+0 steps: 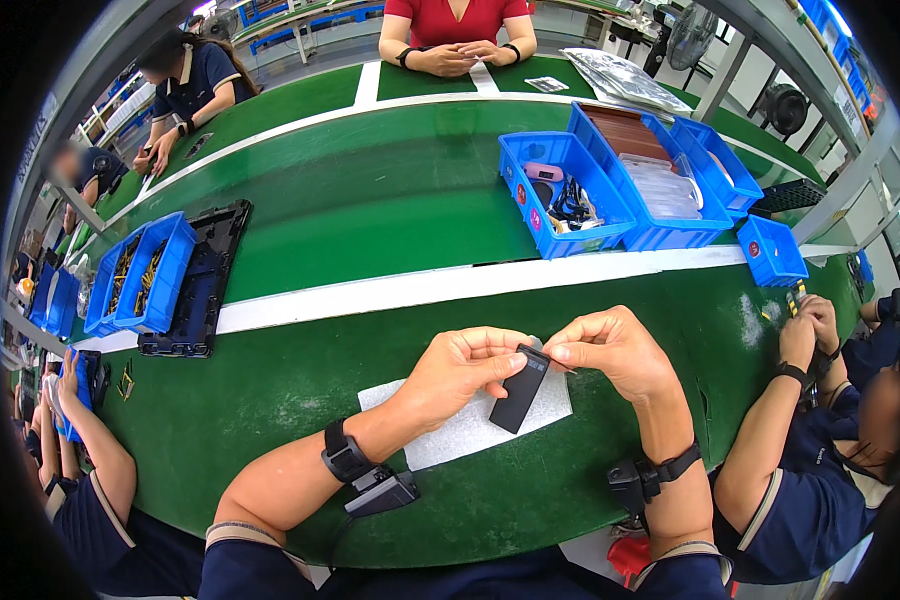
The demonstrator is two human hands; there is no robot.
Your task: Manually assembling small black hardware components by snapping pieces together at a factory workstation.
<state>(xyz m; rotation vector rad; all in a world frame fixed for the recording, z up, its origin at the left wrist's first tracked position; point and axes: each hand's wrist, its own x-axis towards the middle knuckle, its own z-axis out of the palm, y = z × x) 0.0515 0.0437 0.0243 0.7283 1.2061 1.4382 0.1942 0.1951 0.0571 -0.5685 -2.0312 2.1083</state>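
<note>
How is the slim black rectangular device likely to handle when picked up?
The slim black rectangular device is probably stiff: its edges look straight in the left hand. It seems unlikely to roll, given its broad flat face. Its smooth-looking surface may be slightly slippery.

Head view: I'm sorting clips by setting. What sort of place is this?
Probably a factory assembly workshop: a long green workbench, blue parts bins and several people in matching navy shirts.

Illegibly small pale print on the black device.
</note>
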